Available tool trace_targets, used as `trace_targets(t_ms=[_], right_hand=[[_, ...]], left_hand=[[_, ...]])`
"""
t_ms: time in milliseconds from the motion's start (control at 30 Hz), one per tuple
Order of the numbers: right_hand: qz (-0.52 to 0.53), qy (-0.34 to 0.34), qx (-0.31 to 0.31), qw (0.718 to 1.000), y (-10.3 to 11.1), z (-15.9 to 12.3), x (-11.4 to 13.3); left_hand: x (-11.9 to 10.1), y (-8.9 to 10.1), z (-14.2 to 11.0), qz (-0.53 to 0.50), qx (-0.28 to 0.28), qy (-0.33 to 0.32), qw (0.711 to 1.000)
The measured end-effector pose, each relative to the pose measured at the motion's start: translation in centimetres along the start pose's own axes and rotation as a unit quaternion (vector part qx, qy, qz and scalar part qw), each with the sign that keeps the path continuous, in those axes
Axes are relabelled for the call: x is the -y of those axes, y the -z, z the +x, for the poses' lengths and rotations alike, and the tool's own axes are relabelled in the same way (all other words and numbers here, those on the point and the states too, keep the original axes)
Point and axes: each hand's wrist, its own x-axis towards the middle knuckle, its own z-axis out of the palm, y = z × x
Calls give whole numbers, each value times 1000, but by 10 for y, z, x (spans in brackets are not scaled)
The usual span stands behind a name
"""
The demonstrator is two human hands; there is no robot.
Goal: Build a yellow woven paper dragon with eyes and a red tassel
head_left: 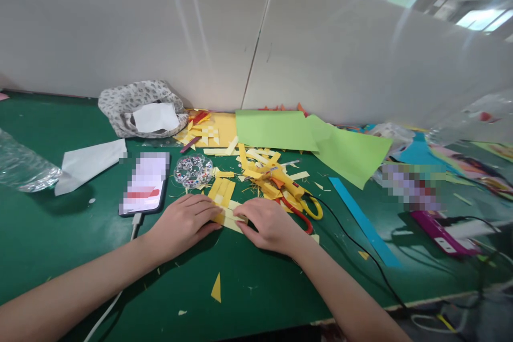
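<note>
Two hands pinch a woven yellow paper piece (223,196) on the green worktop (160,299).
Left hand (188,220) and right hand (266,224), both nearly closed with fingers curled, hold its opposite edges, forearms angling inward; beyond, a round clear case (194,171) contains small beads, and a patterned cloth pouch (116,109) holds white paper (155,116).

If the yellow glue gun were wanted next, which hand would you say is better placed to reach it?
Probably the right hand: it lies just this side of the yellow glue gun, while the left hand is farther off, left of the yellow paper strips.
</note>
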Motion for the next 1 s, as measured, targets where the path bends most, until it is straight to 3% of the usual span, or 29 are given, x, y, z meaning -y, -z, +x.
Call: trace_targets(t_ms=[133, 267, 400, 467, 567, 633, 700, 767, 933, 1000], right_hand=[[-13, 15, -48, 999, -3, -1, 0], [38, 22, -172, 984, -3, 0, 0], [96, 25, -269, 958, 1, 1, 3], [130, 22, -308, 942, 3, 1, 2], [169, -12, -300, 939, 3, -2, 0], [176, -36, -274, 945, 1, -3, -2], [167, -52, -254, 951, -1, -3, -3], [151, -60, -251, 954, -3, -2, -3], [106, -65, -273, 954, -4, 0, -2], [94, -73, -275, 954, -4, 0, -2]], left_hand=[[0, 1, 0, -3, -5, 5, 1000], [1, 6, -1, -5, -53, 23, 998], [3, 12, -1, -121, -127, 81, 981], [4, 15, 0, -234, -176, 209, 933], [7, 17, 6, -401, -208, 416, 789], [9, 18, 9, -489, -204, 461, 712], [9, 19, 11, -543, -196, 461, 674], [8, 21, 12, -560, -178, 454, 669], [-1, 21, 11, -553, -85, 418, 716], [-5, 19, 9, -568, -42, 397, 720]])
